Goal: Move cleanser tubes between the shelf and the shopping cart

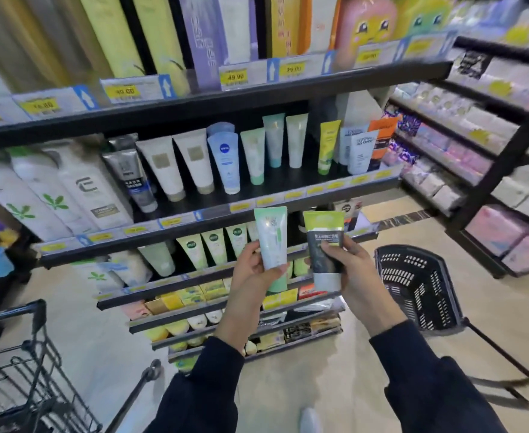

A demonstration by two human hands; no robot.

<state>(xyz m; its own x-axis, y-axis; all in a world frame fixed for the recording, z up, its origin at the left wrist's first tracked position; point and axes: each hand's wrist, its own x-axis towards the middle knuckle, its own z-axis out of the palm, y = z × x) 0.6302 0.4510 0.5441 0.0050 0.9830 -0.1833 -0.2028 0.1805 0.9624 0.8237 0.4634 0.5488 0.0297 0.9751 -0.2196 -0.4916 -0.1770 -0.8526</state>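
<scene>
My left hand (252,270) grips a pale mint-green cleanser tube (272,242), held upright in front of the shelves. My right hand (355,270) grips a black tube with a lime-green top (324,245), also upright, just right of the first one. Both tubes hover below the edge of the middle shelf (213,210), where several cleanser tubes stand in a row, among them a blue-and-white tube (224,157) and two white ones. The black wire shopping cart (22,370) stands at the lower left, well left of both hands.
A black plastic basket on a trolley frame (413,289) stands on the floor to the right. Lower shelves (225,320) hold green tubes and soap boxes. More shelving with packs (475,151) runs along the right. Boxed goods fill the top shelf (213,92).
</scene>
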